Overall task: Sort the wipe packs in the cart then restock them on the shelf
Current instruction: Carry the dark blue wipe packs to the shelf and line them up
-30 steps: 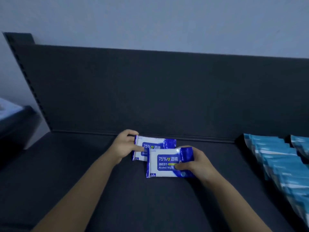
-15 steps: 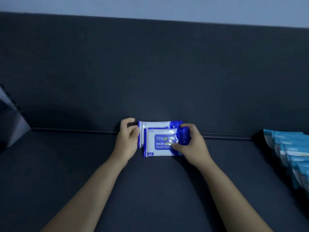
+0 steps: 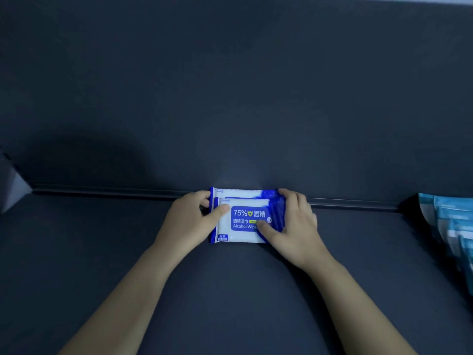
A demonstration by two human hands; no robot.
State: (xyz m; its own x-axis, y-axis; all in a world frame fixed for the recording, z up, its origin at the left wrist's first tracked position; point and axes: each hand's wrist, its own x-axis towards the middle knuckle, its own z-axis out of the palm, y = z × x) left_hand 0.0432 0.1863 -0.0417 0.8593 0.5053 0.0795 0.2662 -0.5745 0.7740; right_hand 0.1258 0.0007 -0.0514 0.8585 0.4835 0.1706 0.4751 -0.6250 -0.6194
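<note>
The dark shelf (image 3: 102, 252) takes up most of the view, and its back panel (image 3: 230, 98) rises behind it. At the right edge, a row of light-blue packs (image 3: 450, 226) already stands on the shelf, one behind the other, so I judge this part of the restocking is done. In the middle, close against the back panel, are the blue-and-white wipe packs (image 3: 243, 226). There are two, the front one overlapping the rear one. The left hand (image 3: 189, 224) grips their left end, with fingers curled behind and the thumb on the front face. The right hand (image 3: 297, 226) clamps their right end in the same way. The hands are apart, with the packs between them. It seems a new row is only starting here. The cart is not in view, so I cannot tell how many packs are left.
</note>
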